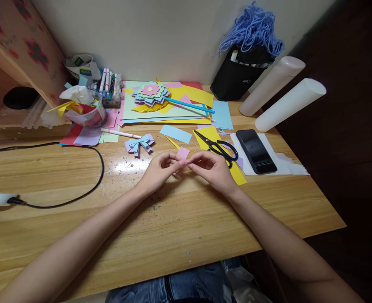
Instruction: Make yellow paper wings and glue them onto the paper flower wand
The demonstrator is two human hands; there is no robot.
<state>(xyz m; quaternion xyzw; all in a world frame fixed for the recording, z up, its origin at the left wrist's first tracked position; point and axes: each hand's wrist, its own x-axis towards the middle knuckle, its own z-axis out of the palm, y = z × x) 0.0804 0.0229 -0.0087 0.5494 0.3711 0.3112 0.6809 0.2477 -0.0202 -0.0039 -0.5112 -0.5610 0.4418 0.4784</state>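
Observation:
My left hand (pixel 162 170) and my right hand (pixel 213 169) meet over the middle of the desk, fingertips pinched together. Between them is a small piece of pink paper (pixel 183 161), mostly hidden by the fingers. A pink paper square (pixel 183 152) shows just beyond the fingertips. Behind my right hand lie black-handled scissors (pixel 217 147) on a strip of yellow paper (pixel 239 174). A light blue paper rectangle (pixel 175 134) rests farther back. Left of my hands sits a blue and purple paper bow (pixel 139 144), with a white marker (pixel 121 133) touching its top.
A layered paper flower (pixel 151 93) with a blue stick lies on stacked coloured sheets (pixel 132 115). A phone (pixel 256 151), two white bottles (pixel 290 105) and a black pen bag (pixel 236 78) stand or lie right. At left are a scrap-filled tub (pixel 92 115) and a black cable (pixel 103 168).

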